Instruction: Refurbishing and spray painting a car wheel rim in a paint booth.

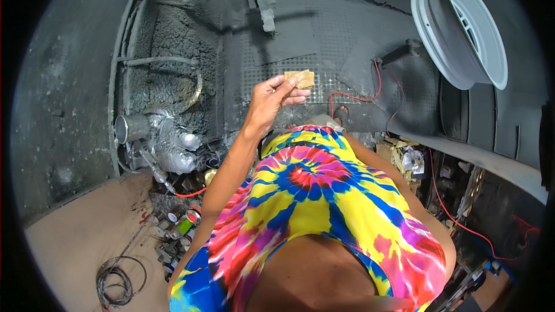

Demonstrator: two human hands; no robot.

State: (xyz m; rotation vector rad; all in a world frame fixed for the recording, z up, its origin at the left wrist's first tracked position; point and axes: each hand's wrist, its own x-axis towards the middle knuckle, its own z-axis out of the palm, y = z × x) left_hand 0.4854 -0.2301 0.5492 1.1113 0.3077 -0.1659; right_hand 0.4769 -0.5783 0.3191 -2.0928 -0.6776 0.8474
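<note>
My left hand (275, 99) is raised in front of my body. Its thumb and fingers are closed on a small folded tan sheet (300, 79), creased and slightly shiny; its exact material I cannot tell. My right arm (376, 164) hangs down along my side, and its hand is hidden behind my tie-dye shirt. At the upper right, apart from both hands, a silver wheel rim (425, 37) is held up on a dark stand arm. To the left, a spray gun (151, 164) with a metal cup (132, 129) is joined to a red hose.
A paint-crusted metal frame (263, 6) stands ahead on the dark, patterned floor. A red hose (358, 99) loops near my foot (342, 114). Several cans (188, 222) crowd the lower left beside a coiled black cable (113, 283). Clutter fills the right side below a ledge.
</note>
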